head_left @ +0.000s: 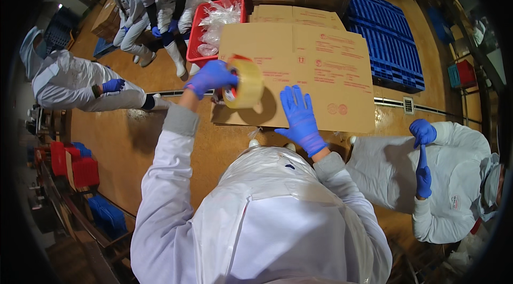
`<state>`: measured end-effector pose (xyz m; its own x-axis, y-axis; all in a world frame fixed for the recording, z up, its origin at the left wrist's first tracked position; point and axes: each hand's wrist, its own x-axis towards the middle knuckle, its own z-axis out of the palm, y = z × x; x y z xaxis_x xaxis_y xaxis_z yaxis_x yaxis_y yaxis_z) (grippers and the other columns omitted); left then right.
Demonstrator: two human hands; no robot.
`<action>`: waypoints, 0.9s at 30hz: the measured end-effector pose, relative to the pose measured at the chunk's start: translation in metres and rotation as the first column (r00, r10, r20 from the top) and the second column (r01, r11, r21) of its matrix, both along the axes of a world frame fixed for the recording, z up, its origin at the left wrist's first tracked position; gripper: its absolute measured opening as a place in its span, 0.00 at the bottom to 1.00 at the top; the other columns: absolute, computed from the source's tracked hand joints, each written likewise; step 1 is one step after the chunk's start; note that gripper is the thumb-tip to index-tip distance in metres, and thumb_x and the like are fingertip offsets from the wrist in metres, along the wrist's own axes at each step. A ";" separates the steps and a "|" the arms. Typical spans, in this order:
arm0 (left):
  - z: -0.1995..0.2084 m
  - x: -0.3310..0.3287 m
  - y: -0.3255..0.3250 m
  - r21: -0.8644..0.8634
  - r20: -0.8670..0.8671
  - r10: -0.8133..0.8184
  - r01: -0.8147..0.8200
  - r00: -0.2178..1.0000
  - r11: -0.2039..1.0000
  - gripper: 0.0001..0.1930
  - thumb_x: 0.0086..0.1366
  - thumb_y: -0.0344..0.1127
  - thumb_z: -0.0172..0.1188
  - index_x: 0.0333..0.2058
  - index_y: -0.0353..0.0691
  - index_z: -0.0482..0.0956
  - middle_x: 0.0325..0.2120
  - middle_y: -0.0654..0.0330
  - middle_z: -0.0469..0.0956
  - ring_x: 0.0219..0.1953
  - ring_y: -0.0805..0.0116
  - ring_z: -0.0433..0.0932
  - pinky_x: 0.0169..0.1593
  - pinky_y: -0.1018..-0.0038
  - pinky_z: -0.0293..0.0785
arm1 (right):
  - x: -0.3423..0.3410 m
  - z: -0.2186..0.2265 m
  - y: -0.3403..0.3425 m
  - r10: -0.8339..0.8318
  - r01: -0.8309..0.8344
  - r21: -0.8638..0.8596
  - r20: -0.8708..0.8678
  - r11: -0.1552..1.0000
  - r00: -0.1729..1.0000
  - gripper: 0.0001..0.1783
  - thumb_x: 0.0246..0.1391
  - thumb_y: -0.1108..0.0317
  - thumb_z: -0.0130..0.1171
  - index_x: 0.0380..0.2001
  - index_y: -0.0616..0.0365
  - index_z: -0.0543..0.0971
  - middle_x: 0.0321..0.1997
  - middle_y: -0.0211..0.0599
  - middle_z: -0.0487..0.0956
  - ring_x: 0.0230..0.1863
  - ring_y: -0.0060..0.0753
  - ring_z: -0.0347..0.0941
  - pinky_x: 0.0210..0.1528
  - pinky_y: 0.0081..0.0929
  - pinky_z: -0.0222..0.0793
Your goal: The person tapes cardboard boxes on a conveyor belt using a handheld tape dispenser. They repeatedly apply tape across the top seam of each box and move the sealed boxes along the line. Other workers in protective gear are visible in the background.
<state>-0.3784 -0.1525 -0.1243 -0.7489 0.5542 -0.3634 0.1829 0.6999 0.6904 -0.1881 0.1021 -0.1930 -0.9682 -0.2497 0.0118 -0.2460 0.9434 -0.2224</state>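
Observation:
My left hand [210, 77], in a blue glove, grips a tape dispenser with a large roll of clear yellowish packing tape [247, 84]. It is held up over the left edge of a stack of flat cardboard boxes [336, 73]. The dispenser's grip is mostly hidden by my fingers. My right hand [301, 118], also blue-gloved, has its fingers stretched out and holds nothing. It is over the near edge of the top flattened box; whether the palm presses on it I cannot tell. Red print marks the cardboard.
A red crate [195, 38] of clear plastic bags stands beyond the stack's left side. Blue pallets [382, 38] lie to the right. One co-worker [449, 177] stands close at right, another [80, 81] at left; others sit at the back left. Red bins [83, 169] line the left side.

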 end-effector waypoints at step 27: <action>-0.062 0.043 -0.005 0.568 0.714 0.036 -0.608 0.699 0.555 0.16 0.67 0.32 0.60 0.54 0.39 0.78 0.44 0.57 0.83 0.45 0.64 0.83 0.51 0.66 0.80 | -0.004 -0.019 -0.006 0.002 -0.001 0.010 -0.089 1.000 0.996 0.57 0.45 0.38 0.67 0.72 0.59 0.59 0.77 0.42 0.57 0.79 0.47 0.47 0.77 0.50 0.41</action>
<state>-0.3356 -0.1578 -0.1858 -0.7243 0.5825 -0.3688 -0.5569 -0.1790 0.8110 -0.1924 0.0957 -0.2123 -0.9631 -0.2516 0.0958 -0.2658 0.9452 -0.1897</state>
